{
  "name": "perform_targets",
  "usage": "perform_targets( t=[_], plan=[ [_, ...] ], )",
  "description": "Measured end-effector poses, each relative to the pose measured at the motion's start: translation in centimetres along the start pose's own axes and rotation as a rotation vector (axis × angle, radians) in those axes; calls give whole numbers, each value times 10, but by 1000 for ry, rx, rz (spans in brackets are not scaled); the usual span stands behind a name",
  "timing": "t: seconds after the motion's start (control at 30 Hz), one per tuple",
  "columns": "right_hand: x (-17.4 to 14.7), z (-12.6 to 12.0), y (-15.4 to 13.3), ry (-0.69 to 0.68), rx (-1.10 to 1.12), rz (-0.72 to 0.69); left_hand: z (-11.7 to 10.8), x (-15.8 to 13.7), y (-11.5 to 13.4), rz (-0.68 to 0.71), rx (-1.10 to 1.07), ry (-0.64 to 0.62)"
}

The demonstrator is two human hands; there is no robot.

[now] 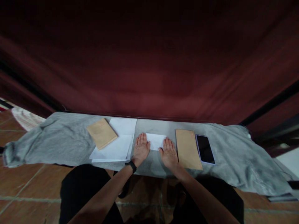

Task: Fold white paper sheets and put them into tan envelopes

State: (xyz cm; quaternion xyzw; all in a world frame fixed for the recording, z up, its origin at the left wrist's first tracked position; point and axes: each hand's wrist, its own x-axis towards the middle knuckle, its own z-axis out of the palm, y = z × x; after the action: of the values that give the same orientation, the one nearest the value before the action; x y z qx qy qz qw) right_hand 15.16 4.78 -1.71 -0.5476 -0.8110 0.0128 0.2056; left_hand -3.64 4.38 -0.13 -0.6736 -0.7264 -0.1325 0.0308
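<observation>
A small folded sheet of white paper [155, 142] lies flat on the grey cloth between my hands. My left hand [141, 147], palm down with fingers stretched out, rests on the paper's left edge. On the right edge lies my right hand [169, 152], also flat and palm down, its thumb a little apart. To the left is a stack of white paper sheets [116, 148] with brown envelopes [102, 133] lying across its upper left part. Close by my right hand sits another pile of brown envelopes [188, 150].
A phone [205, 149] with a dark screen and pale purple edge lies right of the envelopes. Grey cloth [235, 155] covers the narrow bench. A dark red upright surface [149, 102] stands along the far side. Tiled floor [30, 183] shows below.
</observation>
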Motion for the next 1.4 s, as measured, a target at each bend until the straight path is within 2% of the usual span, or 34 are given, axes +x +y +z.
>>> perform_targets(
  t=[0.1, 0.2, 0.3, 0.43, 0.6, 0.73, 0.93, 1.07, 1.17, 1.27, 1.33, 1.4],
  plan=[
    [-2, 0, -2, -43, 45, -120, 0, -3, 4, 164, -45, -8],
    [-4, 2, -3, -82, 64, -161, 1, -6, 9, 279, -49, -75],
    [-3, 3, 0, -98, 56, -136, 0, -9, 8, 300, -22, -97],
    [2, -2, 5, -133, 42, -133, -8, -13, -5, 369, -1, -98],
    [7, -11, 6, -196, 31, -143, -22, -10, -18, 453, 0, -205],
    [10, -18, 5, -201, 49, -146, -30, -3, -17, 466, -73, -237],
    [13, -29, 5, -225, 85, -143, -47, 2, -5, 416, -69, -256],
    [22, -36, 10, -181, 306, -76, -66, 5, -7, 352, -116, -208],
    [33, -40, 17, -138, 455, -8, -82, 13, -13, 231, -369, -137],
    [42, -39, 22, -98, 495, 41, -89, 24, -16, 64, -698, -81],
    [46, -35, 25, -66, 509, 80, -86, 29, -15, -64, -896, -30],
    [48, -28, 28, -37, 500, 113, -77, 28, -15, -175, -1057, -33]
  ],
)
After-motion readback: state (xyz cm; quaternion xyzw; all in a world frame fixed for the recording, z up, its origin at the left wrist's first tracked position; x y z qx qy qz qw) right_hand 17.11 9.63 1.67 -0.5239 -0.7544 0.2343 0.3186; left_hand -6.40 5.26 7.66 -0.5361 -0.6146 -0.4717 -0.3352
